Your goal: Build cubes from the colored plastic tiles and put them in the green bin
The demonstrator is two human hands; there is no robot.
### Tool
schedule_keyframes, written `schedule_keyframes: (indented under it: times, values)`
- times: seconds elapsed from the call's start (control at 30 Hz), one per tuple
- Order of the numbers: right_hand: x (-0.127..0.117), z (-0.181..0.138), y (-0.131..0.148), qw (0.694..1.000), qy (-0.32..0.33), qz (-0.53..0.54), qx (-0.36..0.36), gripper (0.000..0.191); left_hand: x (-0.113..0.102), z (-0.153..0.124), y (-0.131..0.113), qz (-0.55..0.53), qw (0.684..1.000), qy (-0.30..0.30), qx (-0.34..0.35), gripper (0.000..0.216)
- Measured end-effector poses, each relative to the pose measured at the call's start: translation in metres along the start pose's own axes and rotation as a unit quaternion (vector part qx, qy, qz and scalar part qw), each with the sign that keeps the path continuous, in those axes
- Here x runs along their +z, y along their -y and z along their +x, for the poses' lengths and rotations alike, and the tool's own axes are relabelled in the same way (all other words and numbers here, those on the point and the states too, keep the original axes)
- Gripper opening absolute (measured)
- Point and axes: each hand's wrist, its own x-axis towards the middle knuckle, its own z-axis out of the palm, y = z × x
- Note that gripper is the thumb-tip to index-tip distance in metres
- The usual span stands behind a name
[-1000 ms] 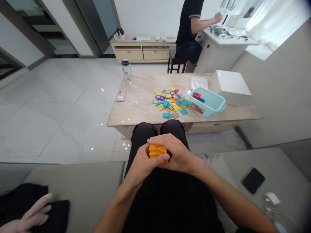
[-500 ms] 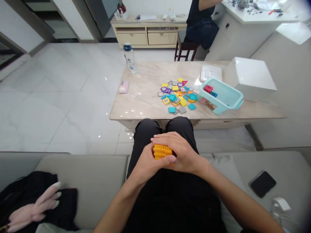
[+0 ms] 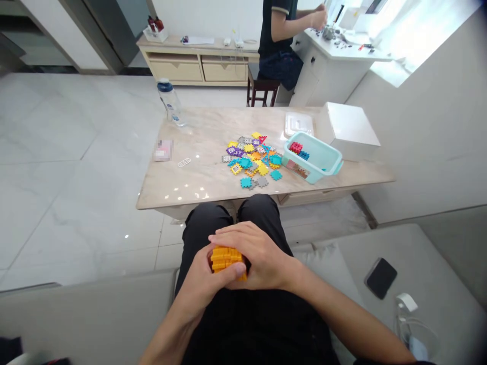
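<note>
A stack of orange-yellow notched plastic tiles [image 3: 225, 257] sits between my two hands above my lap. My left hand [image 3: 207, 281] grips its left and near sides, with the thumb pressed along the near face. Over the far and right sides wraps my right hand [image 3: 258, 253], its fingers reaching across to the left fingertips. The fingers hide part of the stack. Beyond my knees, a loose pile of coloured notched tiles [image 3: 262, 170] in yellow, teal, purple, grey and orange lies on the table [image 3: 205, 177].
A light-teal bin [image 3: 327, 159] holds red and blue tile stacks, right of the pile. Behind it are a clear lid [image 3: 299, 123] and a white box [image 3: 352, 126]. A water bottle [image 3: 171, 104] and pink pack [image 3: 163, 150] stand left. A person [image 3: 279, 40] sits across the room.
The view has swung right and slightly up, so the room shifts left and down in it. Both hands keep hold of the orange-yellow tile stack.
</note>
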Motion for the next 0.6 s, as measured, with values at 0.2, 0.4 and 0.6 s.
schedule_keyframes:
  times: [0.2, 0.4, 0.6]
  values:
    - [-0.002, 0.000, -0.004, 0.999, -0.015, 0.040, -0.033, 0.051, 0.006, 0.000, -0.006, 0.032, 0.999, 0.020, 0.014, 0.042]
    - [-0.002, -0.007, -0.004, 0.998, -0.003, 0.058, -0.032, 0.047, 0.009, -0.004, -0.006, 0.016, 0.999, 0.042, 0.019, 0.044]
    - [-0.008, -0.004, -0.005, 0.999, -0.031, 0.016, -0.013, 0.059, 0.008, -0.009, -0.006, 0.066, 0.996, -0.018, 0.062, 0.072]
